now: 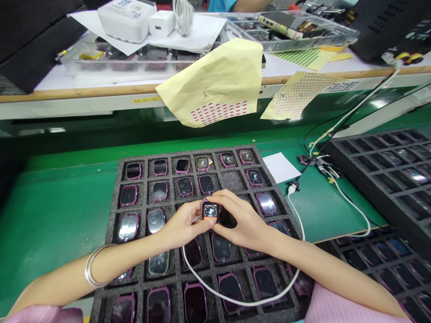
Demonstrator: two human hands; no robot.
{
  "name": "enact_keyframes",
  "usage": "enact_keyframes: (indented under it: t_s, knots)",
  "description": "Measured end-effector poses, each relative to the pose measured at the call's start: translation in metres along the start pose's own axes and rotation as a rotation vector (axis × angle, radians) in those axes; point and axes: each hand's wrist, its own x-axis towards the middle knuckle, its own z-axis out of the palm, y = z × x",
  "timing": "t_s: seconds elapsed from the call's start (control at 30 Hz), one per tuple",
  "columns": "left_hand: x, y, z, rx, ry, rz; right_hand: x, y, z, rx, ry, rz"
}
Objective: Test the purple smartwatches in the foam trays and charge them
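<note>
Both my hands hold one small smartwatch body (210,211) with a lit screen, above the middle of a dark foam tray (232,180). My left hand (183,226) pinches its left side and my right hand (244,222) pinches its right side and top. A white cable (242,301) loops from the watch across the tray and off to the right. The tray's cells hold several purple-rimmed watch bodies with dark screens; one cell in the second row is bare. A silver bangle (92,269) sits on my left wrist.
A second dark foam tray (387,172) lies at the right, with black and white cables (332,177) beside it. Yellow sticker sheets (218,83) hang over the raised shelf's edge. On the shelf are clear plastic trays (289,31), white chargers (128,18) and papers. The bench surface is green.
</note>
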Motion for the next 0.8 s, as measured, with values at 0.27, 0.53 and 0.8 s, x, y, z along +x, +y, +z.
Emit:
enact_keyframes:
  t_s: [0.27, 0.53, 0.8]
  knots:
    - [-0.005, 0.009, 0.002, -0.003, -0.048, -0.101, 0.017, 0.010, -0.048, 0.073, 0.050, 0.064]
    - [-0.024, 0.007, -0.017, -0.099, -0.003, -0.134, 0.014, 0.055, -0.068, -0.364, -0.086, 0.116]
    - [-0.024, 0.002, -0.019, -0.154, -0.008, -0.122, 0.057, 0.028, -0.035, -0.561, -0.351, -0.043]
